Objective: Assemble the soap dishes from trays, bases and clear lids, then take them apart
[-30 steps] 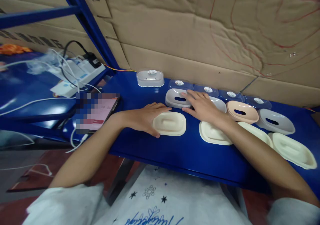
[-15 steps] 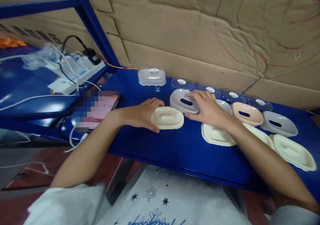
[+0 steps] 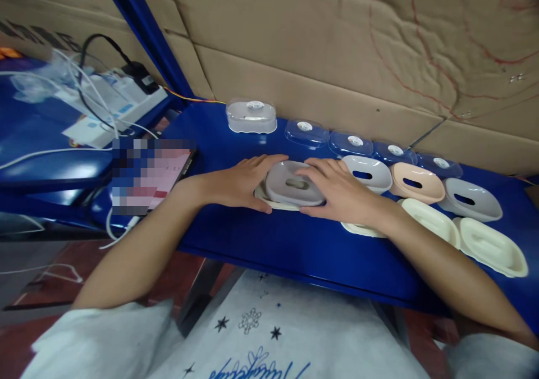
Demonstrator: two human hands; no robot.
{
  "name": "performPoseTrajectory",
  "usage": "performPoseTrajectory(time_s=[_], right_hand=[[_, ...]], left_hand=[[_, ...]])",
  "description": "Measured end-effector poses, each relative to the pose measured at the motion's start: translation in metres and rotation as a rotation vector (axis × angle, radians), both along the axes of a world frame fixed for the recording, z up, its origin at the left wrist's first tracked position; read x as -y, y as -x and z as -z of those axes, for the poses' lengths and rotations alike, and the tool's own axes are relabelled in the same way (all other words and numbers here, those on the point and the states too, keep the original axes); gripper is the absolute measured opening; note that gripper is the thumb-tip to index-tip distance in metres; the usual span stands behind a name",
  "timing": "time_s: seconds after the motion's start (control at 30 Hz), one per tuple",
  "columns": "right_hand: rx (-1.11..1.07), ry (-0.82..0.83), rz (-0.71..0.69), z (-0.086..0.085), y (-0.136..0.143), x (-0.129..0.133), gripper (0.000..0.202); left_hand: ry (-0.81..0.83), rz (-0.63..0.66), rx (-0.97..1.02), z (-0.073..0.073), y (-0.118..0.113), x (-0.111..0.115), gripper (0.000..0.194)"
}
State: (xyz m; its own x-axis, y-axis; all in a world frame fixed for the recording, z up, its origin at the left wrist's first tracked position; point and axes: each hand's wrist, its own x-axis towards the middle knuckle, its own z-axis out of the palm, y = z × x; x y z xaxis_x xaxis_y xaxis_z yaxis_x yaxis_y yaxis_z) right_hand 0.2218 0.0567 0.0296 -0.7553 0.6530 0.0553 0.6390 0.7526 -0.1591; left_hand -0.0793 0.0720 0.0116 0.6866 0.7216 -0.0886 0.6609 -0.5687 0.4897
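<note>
A grey oval soap dish [image 3: 279,178] with a slot in its middle sits over a cream oval base [image 3: 281,204], which shows only along its front and left edge. My right hand [image 3: 343,191] grips the dish at its right end, thumb at the front and fingers behind. Around the left end of the base my left hand [image 3: 238,185] curls, thumb in front, fingers at the back near the dish's rim. Whether the dish rests fully in the base, I cannot tell.
Right of my hands stand another grey dish [image 3: 381,179], a peach dish [image 3: 415,195] and a pale grey dish [image 3: 484,208], with cream bases [image 3: 490,250] before them. Several clear lids [image 3: 307,137] line the cardboard wall. A lidded dish [image 3: 251,122], phone [image 3: 164,171] and power strip [image 3: 126,122] are leftward.
My right hand has brought the grey soap dish left and down onto the cream base. My left hand stays at the base's left end. The view has shifted slightly.
</note>
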Motion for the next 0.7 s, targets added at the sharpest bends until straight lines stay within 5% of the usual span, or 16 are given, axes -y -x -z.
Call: performPoseTrajectory(time_s=[0.33, 0.7], right_hand=[[0.011, 0.053, -0.029, 0.007, 0.008, 0.004, 0.075], [0.158, 0.149, -0.010, -0.017, 0.013, 0.054, 0.089]], left_hand=[[0.009, 0.006, -0.050, -0.003, -0.005, 0.004, 0.113], [-0.027, 0.193, -0.036, -0.012, -0.026, 0.033, 0.109]])
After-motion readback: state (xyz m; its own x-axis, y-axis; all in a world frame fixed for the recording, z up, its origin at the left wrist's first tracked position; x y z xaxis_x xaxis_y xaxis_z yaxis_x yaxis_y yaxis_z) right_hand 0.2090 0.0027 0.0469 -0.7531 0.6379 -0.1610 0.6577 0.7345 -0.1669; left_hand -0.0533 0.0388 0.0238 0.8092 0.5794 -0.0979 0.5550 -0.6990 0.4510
